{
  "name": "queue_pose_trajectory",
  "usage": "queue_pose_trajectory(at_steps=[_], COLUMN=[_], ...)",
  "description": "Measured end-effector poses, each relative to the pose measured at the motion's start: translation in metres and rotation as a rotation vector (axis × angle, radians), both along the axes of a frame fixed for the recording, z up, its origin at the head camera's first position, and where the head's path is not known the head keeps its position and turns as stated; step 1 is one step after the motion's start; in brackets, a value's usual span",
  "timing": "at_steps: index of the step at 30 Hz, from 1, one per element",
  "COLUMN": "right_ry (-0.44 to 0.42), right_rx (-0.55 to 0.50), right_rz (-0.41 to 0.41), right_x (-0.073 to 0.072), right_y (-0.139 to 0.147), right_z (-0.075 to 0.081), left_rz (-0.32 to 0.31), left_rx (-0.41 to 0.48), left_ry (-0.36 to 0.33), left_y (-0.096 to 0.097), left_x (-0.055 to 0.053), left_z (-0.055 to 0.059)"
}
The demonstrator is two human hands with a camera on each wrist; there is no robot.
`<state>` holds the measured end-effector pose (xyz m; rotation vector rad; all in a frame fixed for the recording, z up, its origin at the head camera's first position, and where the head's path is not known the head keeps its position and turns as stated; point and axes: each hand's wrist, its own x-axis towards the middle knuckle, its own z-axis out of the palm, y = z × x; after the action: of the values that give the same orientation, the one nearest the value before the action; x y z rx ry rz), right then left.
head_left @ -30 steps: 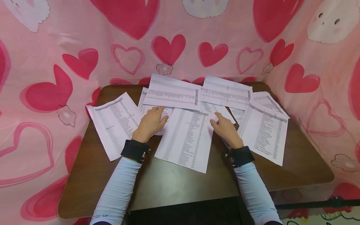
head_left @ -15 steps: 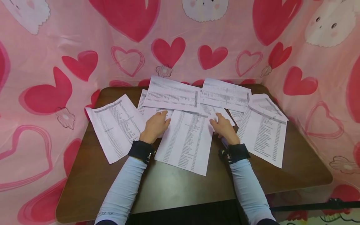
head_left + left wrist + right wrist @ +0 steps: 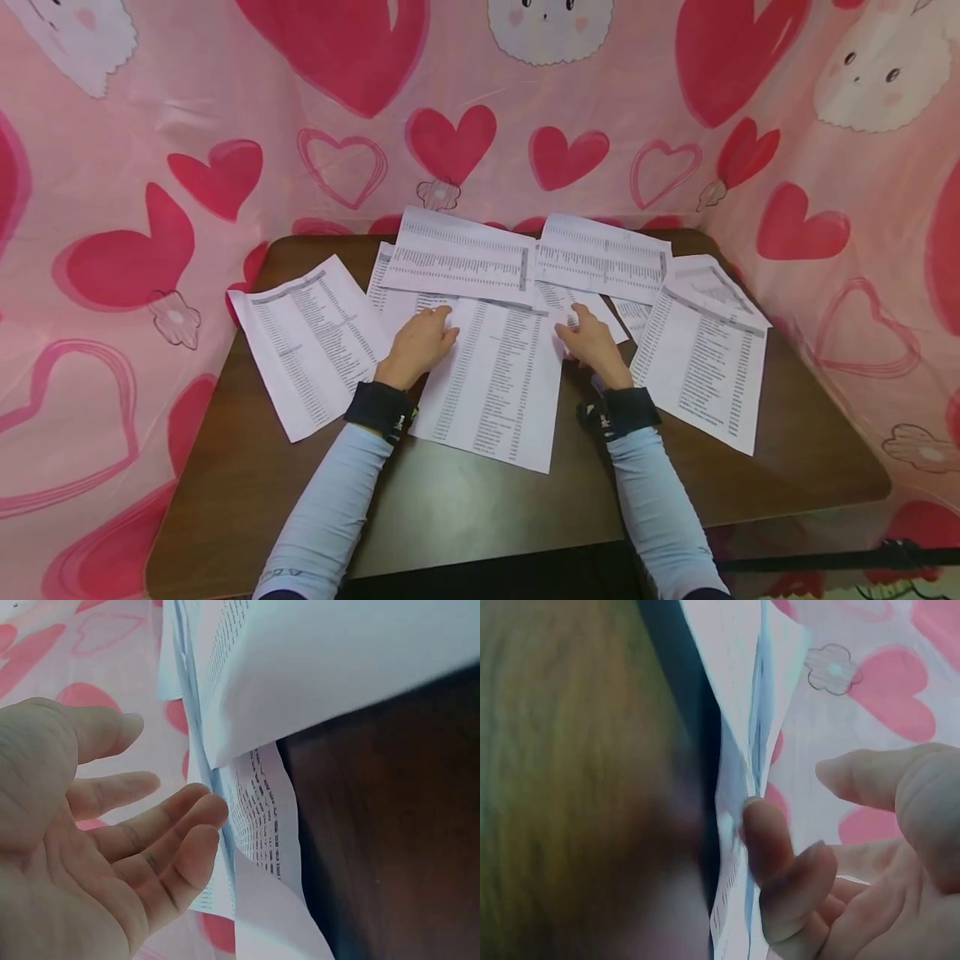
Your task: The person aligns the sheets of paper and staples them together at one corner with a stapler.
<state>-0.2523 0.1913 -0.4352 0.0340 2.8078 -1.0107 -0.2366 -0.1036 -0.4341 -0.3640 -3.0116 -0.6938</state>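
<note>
Several printed sheets of paper lie spread over the brown table. My left hand [image 3: 417, 343] is at the left edge of the middle sheet [image 3: 491, 383], fingers loosely bent and thumb apart. In the left wrist view the left hand's fingertips [image 3: 214, 806] come right up to the paper edges, with nothing between thumb and fingers. My right hand [image 3: 595, 343] is beside the upper right edge of the middle sheet, loosely bent too. The right wrist view shows the right hand's fingertips [image 3: 761, 817] close against the sheet edges, the thumb standing away.
One sheet [image 3: 311, 350] lies tilted at the left, another [image 3: 705, 358] at the right. Two sheets turned sideways, a left one [image 3: 461, 254] and a right one [image 3: 603, 258], overlap others at the back. A pink heart-print cloth [image 3: 330, 67] surrounds the brown table [image 3: 810, 450].
My left hand has moved right and slightly nearer, toward the middle sheet. My right hand has shifted only a little. The sheets lie as before.
</note>
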Motion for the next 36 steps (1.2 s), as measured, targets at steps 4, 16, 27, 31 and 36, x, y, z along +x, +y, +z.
queue_pose_trajectory(at_steps=[4,16,27,31,36], right_ry=[0.036,0.186,0.204,0.183,0.125], right_rx=[-0.014,0.001,0.004,-0.038,-0.155], right_rz=[-0.020,-0.008,-0.007,-0.008,-0.025], right_x=[0.000,-0.005,-0.005,-0.006,-0.010], right_y=[-0.007,-0.021,-0.028,-0.025,-0.016], right_z=[-0.002,-0.004,0.000,-0.001,-0.004], left_rz=[-0.021,0.046,0.055,0.050,0.040], left_rx=[0.004,-0.073,-0.111,-0.096,-0.029], left_ry=[-0.021,0.032,-0.016,0.012,0.033], left_y=[0.001,-0.001,0.000,0.003,0.006], left_x=[0.003,0.007,0.002,0.003,0.003], left_z=[0.003,0.001,-0.008,-0.008,-0.008])
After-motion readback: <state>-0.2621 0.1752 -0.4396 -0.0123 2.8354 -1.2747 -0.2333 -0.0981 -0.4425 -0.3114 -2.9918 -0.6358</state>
